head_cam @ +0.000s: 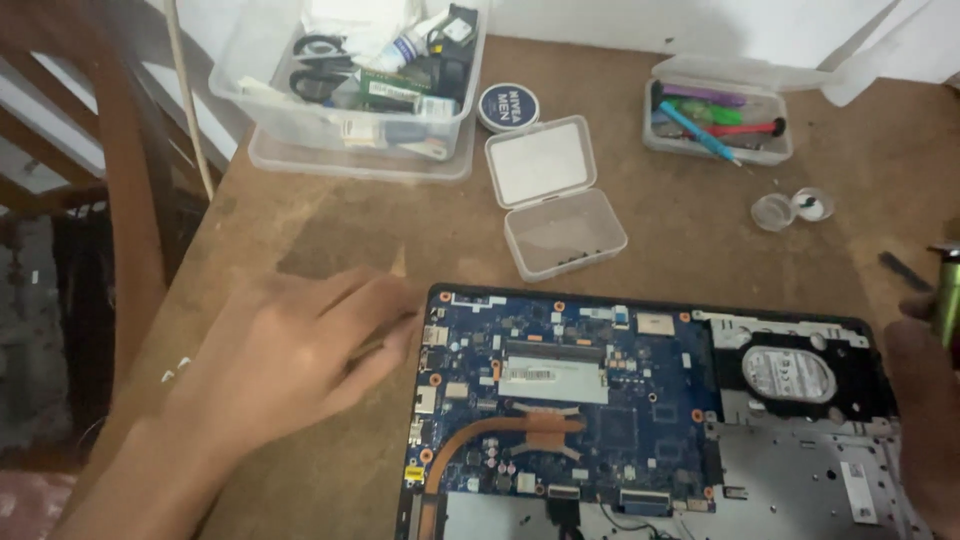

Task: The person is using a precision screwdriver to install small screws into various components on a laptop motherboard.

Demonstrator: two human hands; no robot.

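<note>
An opened laptop [640, 400] lies on the wooden table [330, 220], its blue circuit board, copper heat pipe and round hard drive exposed. My left hand [290, 345] rests flat on the table at the laptop's left edge, fingertips touching its upper left corner, fingers apart and holding nothing. My right hand [925, 400] is at the frame's right edge, mostly cut off, gripping a green cylindrical tool [946, 295] over the laptop's right side.
A small open clear hinged box [555, 195] with tiny screws sits behind the laptop. Further back are a clear bin of scissors and parts [360, 75], a round dark tin [508, 106], a tray of screwdrivers [715, 122] and two small clear caps [790, 208]. A wooden chair [120, 180] stands left.
</note>
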